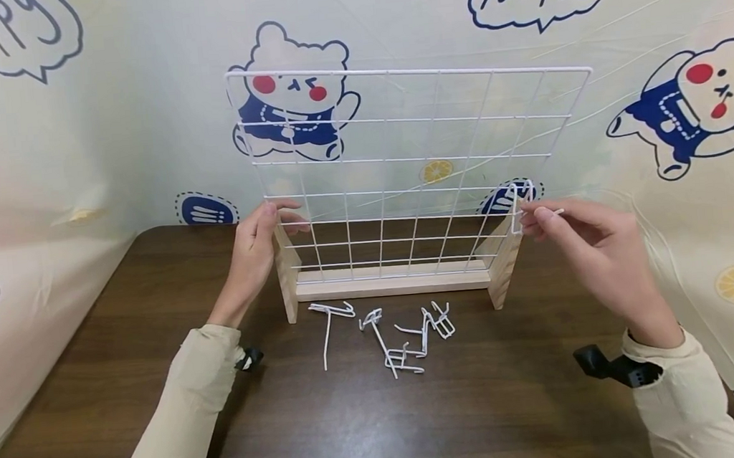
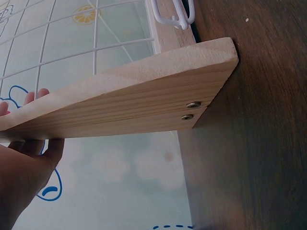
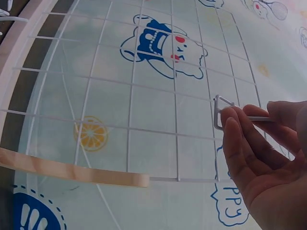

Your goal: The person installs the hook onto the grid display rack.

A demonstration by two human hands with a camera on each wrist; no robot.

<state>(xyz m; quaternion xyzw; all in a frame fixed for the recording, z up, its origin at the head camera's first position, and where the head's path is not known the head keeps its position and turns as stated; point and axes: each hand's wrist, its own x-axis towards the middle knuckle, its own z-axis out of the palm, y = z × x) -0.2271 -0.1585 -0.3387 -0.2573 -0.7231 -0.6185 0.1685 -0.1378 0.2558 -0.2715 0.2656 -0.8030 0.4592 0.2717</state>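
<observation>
A white wire grid panel (image 1: 406,73) stands in a light wooden stand (image 1: 391,285). My left hand (image 1: 250,242) grips the top of the stand's left side piece (image 2: 124,110), with fingers on both sides of the wood in the left wrist view. Between thumb and fingers, my right hand (image 1: 602,250) pinches a white wire hook (image 3: 217,112). The hook's bent rectangular end overlaps the grid near the top of the right side piece (image 1: 504,268). Its straight prong sticks out past my fingertips.
Several loose white wire hooks (image 1: 328,340) lie on the dark wooden table (image 1: 331,433) in front of the stand. Behind rises a patterned cloth backdrop (image 1: 159,130). Two screw heads (image 2: 193,104) show low on the left side piece.
</observation>
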